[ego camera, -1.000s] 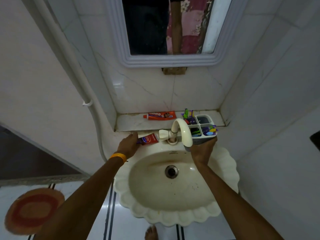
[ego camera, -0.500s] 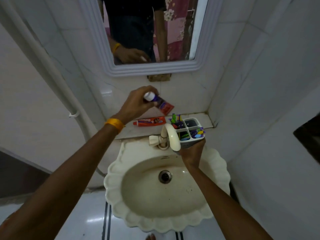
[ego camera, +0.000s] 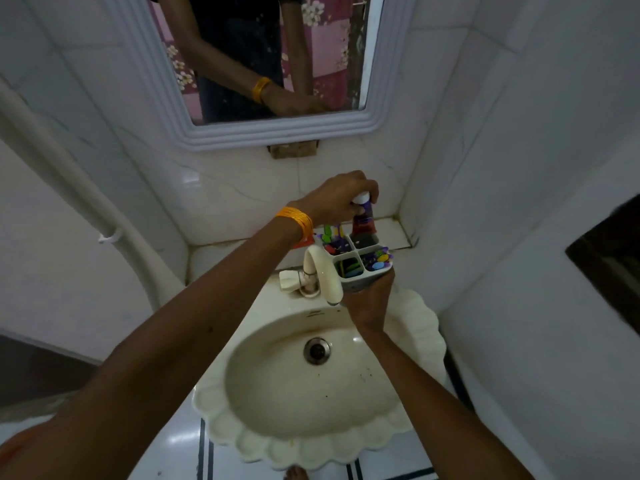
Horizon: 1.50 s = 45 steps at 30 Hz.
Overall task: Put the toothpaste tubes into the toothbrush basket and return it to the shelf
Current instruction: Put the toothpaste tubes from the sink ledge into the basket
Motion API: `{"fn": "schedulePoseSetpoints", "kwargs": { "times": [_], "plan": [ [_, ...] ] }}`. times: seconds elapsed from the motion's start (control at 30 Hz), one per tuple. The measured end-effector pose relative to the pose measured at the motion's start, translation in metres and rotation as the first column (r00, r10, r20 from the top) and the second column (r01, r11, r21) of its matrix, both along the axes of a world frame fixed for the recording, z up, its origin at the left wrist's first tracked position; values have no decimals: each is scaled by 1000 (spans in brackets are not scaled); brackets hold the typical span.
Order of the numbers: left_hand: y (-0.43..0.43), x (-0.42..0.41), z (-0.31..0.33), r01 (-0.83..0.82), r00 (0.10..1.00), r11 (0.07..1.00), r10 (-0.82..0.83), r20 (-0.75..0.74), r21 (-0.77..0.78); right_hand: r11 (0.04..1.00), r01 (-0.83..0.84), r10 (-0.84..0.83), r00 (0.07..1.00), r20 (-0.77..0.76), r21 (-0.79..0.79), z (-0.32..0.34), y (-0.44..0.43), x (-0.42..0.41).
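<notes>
Two hands work close together: the left hand (ego camera: 341, 199) pinches the toothpaste tube (ego camera: 362, 218) upright, cap at twelve o'clock, right over the basket (ego camera: 356, 263) the right hand (ego camera: 369, 299) grips.

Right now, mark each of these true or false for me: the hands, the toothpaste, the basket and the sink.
1. The left hand holds a red and purple toothpaste tube cap up over the white four-compartment toothbrush basket. True.
2. The basket stands on the tiled shelf. False: the right hand holds it up beside the cream tap.
3. All four compartments are empty. False: three hold coloured brushes.
4. The scalloped cream sink holds no water. True.
</notes>
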<state>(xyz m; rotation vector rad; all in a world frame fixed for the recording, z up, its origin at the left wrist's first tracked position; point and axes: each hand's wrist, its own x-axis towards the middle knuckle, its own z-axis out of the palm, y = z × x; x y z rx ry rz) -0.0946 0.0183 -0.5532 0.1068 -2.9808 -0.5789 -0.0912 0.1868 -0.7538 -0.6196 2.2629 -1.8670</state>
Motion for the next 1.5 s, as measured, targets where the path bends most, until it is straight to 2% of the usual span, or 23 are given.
{"fn": "schedulePoseSetpoints", "kwargs": {
  "times": [0.37, 0.47, 0.6, 0.8, 1.03, 1.17, 1.5],
  "plan": [
    [-22, 9, -6, 33, 999, 997, -35, 21, 69, 998, 53, -55, 997, 49, 34, 9, -3, 2],
    [-9, 3, -20, 46, 997, 999, -47, 67, 20, 998, 54, -56, 997, 49, 30, 10, -5, 1],
    [4, -1, -41, 5, 988, 998, -15, 155, 69, 998, 52, -53, 997, 50, 40, 12, -6, 1],
    [-5, 4, -45, -124, 992, 978, 116, 56, 168, 997, 68, -70, 996, 59, 38, 13, -8, 3],
    [2, -11, -49, -148, 988, 973, 136, 79, 176, 997, 59, -62, 997, 51, 53, 14, -8, 4],
    [5, -24, -49, -105, 991, 984, 92, 100, 142, 997, 63, -66, 996, 57, 47, 15, -10, 4],
    [0, -28, -52, -155, 982, 979, 140, 124, 129, 996, 82, -83, 993, 88, 20, 10, -9, 2]
  ]
}}
